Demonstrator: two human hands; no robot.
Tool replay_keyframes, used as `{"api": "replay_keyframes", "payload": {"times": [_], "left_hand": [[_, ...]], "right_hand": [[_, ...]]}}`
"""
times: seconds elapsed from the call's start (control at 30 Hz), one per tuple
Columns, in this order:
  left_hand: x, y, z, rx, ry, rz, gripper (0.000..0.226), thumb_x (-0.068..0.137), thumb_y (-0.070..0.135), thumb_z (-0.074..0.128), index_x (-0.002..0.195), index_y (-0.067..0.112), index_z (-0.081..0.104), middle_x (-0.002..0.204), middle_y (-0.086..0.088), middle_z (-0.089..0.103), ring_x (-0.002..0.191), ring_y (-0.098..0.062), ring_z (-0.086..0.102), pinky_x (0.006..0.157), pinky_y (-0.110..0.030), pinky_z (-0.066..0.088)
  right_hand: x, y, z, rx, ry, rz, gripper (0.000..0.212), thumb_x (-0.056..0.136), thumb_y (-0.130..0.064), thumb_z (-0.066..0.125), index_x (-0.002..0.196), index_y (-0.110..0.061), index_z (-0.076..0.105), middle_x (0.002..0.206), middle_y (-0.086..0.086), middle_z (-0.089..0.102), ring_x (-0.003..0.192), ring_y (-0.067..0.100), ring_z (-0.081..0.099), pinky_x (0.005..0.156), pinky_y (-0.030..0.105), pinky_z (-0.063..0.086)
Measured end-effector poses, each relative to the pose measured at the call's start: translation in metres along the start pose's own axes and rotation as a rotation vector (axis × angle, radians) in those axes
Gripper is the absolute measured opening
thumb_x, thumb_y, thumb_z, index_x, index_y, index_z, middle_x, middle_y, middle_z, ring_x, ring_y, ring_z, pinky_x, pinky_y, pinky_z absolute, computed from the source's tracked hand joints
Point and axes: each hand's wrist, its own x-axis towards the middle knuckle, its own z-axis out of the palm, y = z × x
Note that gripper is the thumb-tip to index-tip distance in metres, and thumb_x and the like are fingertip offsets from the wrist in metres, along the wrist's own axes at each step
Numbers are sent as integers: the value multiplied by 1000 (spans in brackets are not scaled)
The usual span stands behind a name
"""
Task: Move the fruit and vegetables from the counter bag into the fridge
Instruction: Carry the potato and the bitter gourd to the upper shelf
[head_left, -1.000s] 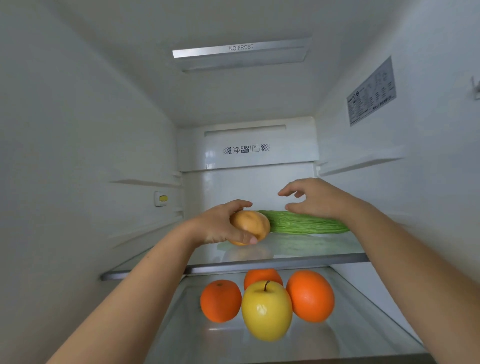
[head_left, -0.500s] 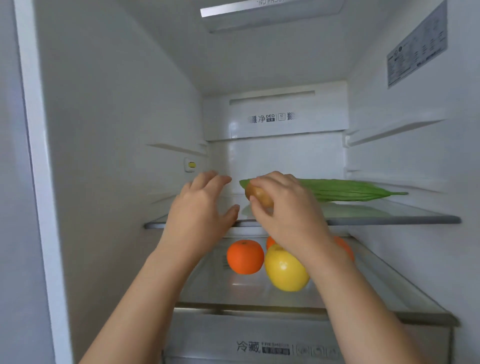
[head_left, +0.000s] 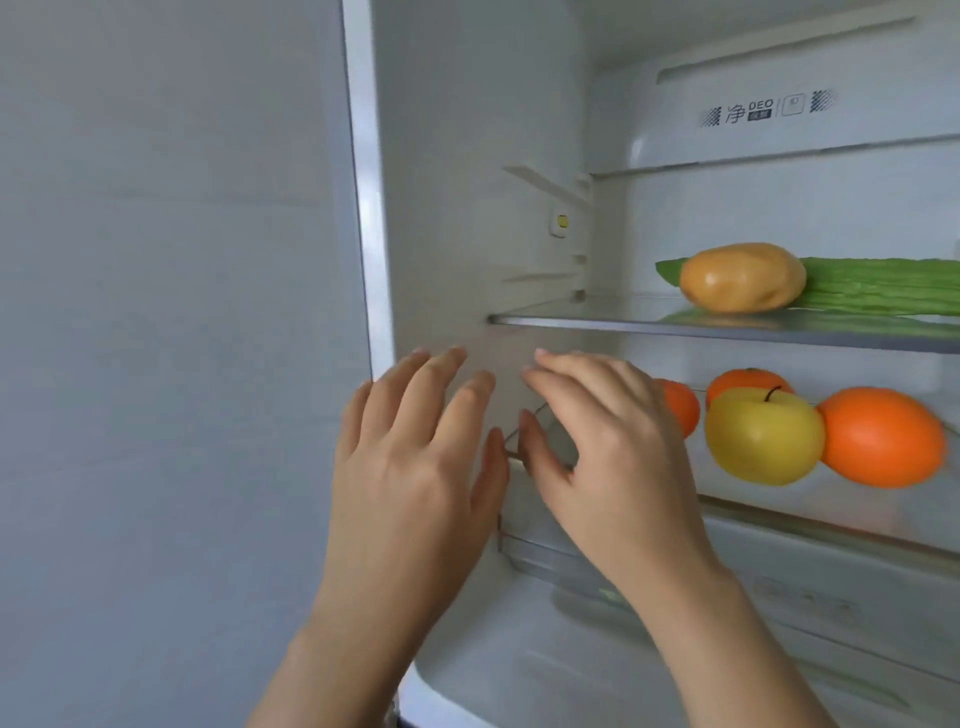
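A tan potato (head_left: 743, 278) lies on the upper glass shelf (head_left: 597, 321) of the open fridge, in front of a long green gourd (head_left: 883, 286). On the shelf below sit a yellow apple (head_left: 761, 434) and three oranges, the largest orange (head_left: 880, 436) at the right. My left hand (head_left: 410, 462) and my right hand (head_left: 608, 457) hover side by side in front of the fridge's left wall, below the upper shelf. Both hands are empty with fingers spread. The counter bag is out of view.
The fridge's left frame edge (head_left: 366, 208) runs down beside a plain grey panel (head_left: 171, 312) at the left. A clear drawer front (head_left: 779, 577) sits under the lower shelf. A small yellow sensor (head_left: 561, 222) is on the inner left wall.
My right hand has let go of the potato, which now rests on the upper shelf. Both hands have drawn back and down, out of the fridge, and the view has swung left.
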Motion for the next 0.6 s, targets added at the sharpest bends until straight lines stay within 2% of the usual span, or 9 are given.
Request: {"api": "replay_keyframes", "payload": {"times": [0.27,0.47,0.6], "left_hand": [[-85,-73,-98,212,-100,-112,29,86,21,50,107,6,63,118,-13,62,113,-34,54,88,-50,45],[-163,-142,-203,387,-182,-269,30,85,23,50,107,8,63,117,-10,63,114,-32,54,90,-49,44],[-212,-179,-279,504,-202,-387,30,84,23,50,106,7,63,116,-10,63,112,-32,55,89,-50,45]], "right_hand": [[-41,-128,37,192,-83,-41,33,86,-26,49,103,-5,68,107,9,68,98,28,62,88,40,48],[-66,-265,68,433,-117,-114,30,85,-22,52,102,-4,68,104,10,68,97,29,63,83,47,50],[-85,-358,80,580,-184,-156,31,86,-24,51,104,-5,68,107,10,68,100,29,62,87,47,48]]}}
